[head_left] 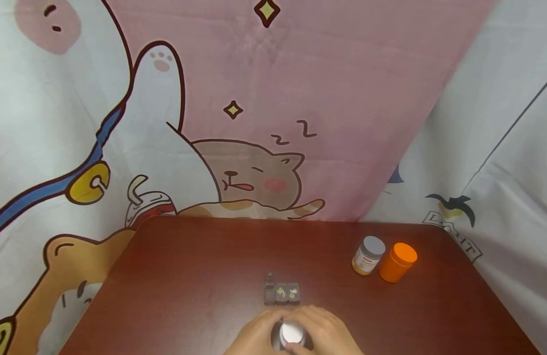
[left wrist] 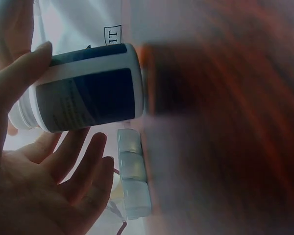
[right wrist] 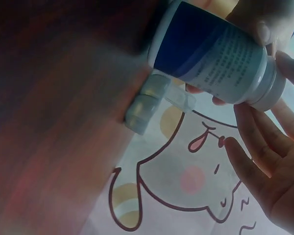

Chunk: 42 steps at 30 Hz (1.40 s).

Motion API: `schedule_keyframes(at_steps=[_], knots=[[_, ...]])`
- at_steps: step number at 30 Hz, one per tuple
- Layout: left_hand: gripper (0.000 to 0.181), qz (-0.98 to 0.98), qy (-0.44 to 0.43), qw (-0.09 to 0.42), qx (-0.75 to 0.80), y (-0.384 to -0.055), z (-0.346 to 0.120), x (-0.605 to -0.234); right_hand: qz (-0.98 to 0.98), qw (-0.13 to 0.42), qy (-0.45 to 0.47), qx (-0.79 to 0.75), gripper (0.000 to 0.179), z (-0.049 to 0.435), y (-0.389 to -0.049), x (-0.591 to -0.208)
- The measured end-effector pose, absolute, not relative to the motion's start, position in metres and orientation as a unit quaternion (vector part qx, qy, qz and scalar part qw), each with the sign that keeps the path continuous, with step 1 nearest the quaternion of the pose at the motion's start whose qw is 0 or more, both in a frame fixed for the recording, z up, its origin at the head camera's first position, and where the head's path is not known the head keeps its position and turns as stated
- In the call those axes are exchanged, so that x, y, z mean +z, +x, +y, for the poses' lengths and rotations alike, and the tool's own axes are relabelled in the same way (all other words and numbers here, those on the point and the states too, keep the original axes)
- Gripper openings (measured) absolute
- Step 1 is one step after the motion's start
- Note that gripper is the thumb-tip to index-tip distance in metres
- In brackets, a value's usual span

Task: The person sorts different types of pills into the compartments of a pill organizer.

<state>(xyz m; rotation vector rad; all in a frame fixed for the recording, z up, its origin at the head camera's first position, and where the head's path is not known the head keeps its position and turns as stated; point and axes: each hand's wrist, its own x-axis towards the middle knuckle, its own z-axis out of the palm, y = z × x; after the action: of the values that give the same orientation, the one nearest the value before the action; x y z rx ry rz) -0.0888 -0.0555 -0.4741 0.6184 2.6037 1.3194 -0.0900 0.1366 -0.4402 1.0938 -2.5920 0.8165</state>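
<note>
A white pill bottle (left wrist: 88, 90) with a blue label and a white cap (head_left: 293, 333) stands between both hands, its base near or on the tabletop. My left hand (head_left: 257, 334) holds the bottle's body, thumb laid along its side near the shoulder. At the cap, my right hand (head_left: 325, 329) grips with thumb and fingers; several of its fingers show in the right wrist view. Just beyond the hands lies a small translucent pill organizer (head_left: 281, 293). Its leftmost compartment has the lid raised, and the other lids are down with yellowish print on them.
Toward the right rear of the dark red-brown table (head_left: 202, 266) stand a jar with a grey lid (head_left: 368, 255) and an orange bottle (head_left: 398, 263), side by side. A cloth printed with cartoon animals (head_left: 344, 98) hangs behind and beside the table.
</note>
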Motion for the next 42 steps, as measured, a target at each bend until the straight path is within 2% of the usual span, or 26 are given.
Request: schedule_keyframes(at_steps=[3, 11, 14, 18, 22, 29, 34, 37, 42], knots=[[0.056, 0.868, 0.209, 0.082, 0.442, -0.090, -0.056, -0.474, -0.889, 0.087, 0.355, 0.275, 0.037, 0.138, -0.090, -0.441], [0.058, 0.841, 0.220, 0.109, 0.481, -0.092, -0.057, -0.475, -0.883, -0.019, 0.310, 0.352, 0.043, 0.141, -0.092, -0.445], [0.057, 0.839, 0.217, 0.109, 0.486, -0.092, -0.056, -0.476, -0.873, -0.012, 0.305, 0.381, 0.044, 0.141, -0.093, -0.451], [0.056, 0.851, 0.225, 0.089, 0.465, -0.093, -0.054, -0.478, -0.862, 0.038, 0.313, 0.397, 0.045, 0.140, -0.093, -0.460], [0.057, 0.861, 0.234, 0.069, 0.446, -0.094, -0.053, -0.479, -0.858, 0.048, 0.306, 0.410, 0.047, 0.139, -0.093, -0.463], [0.052, 0.831, 0.231, 0.113, 0.494, -0.095, -0.056, -0.478, -0.852, 0.051, 0.301, 0.426, 0.042, 0.139, -0.096, -0.458], [0.051, 0.816, 0.246, 0.128, 0.508, -0.096, -0.058, -0.479, -0.840, 0.043, 0.335, 0.425, 0.041, 0.142, -0.099, -0.454], [0.048, 0.798, 0.262, 0.144, 0.524, -0.096, -0.059, -0.480, -0.824, 0.020, 0.374, 0.426, 0.039, 0.145, -0.102, -0.452], [0.044, 0.764, 0.269, 0.180, 0.558, -0.096, -0.059, -0.481, -0.797, -0.076, 0.412, 0.435, 0.036, 0.153, -0.109, -0.449]])
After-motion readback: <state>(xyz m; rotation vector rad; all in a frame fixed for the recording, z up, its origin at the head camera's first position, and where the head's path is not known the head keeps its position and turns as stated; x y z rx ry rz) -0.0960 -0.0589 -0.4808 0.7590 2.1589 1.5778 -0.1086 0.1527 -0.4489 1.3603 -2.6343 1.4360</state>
